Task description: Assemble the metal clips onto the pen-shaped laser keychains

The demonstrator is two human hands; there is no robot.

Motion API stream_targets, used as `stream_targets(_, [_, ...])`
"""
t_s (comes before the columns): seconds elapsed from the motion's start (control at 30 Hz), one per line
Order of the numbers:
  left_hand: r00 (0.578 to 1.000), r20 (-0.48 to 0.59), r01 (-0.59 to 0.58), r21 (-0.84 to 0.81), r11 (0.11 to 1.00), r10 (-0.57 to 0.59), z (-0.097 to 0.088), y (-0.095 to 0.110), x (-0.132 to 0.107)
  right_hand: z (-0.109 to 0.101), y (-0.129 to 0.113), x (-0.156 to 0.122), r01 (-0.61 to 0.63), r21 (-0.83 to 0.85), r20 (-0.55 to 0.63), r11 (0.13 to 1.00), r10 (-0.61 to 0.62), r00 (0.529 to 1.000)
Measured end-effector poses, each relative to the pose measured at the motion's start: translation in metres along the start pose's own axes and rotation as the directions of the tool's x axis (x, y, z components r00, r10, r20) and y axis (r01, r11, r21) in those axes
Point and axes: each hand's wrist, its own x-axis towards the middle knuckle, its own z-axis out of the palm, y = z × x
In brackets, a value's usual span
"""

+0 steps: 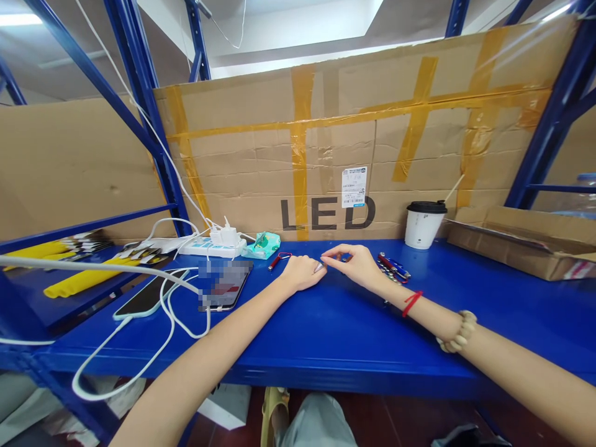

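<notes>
Above the blue shelf top (354,335), my left hand (302,274) is closed, its knuckles up and its fingers curled out of sight. My right hand (357,264) pinches thumb and forefinger together right beside it; whatever is in the pinch is too small to make out. To the left of my left hand lies a small red cylinder with a loop (275,262). Behind my right wrist is a pile of small red and blue pieces with metal parts (395,268), partly hidden by the forearm.
Two phones, one dark (151,295) and one with a blurred screen (228,285), lie left among white cables. A power strip (212,247) and a green packet (262,246) stand behind. At right are a lidded paper cup (423,226) and an open cardboard box (516,245).
</notes>
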Motion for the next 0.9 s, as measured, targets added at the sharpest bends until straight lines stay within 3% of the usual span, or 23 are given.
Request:
stream_targets(0.2, [0.998,0.035,-0.043,0.003,0.999,0.043,0.000,-0.002,0.000,0.002,0.002,0.000,0.033,0.011,0.056,0.999,-0.034,0.998])
stream_targets(0.5, [0.999,0.039,-0.028,0.010,1.000,0.028,-0.002,-0.001,0.000,0.007,0.011,0.003,-0.055,0.157,0.085,0.986,0.042,0.996])
stream_targets(0.9, [0.998,0.069,0.006,-0.002,1.000,-0.006,-0.003,-0.002,0.000,0.007,0.014,0.002,-0.127,0.130,0.156,0.983,0.106,0.982])
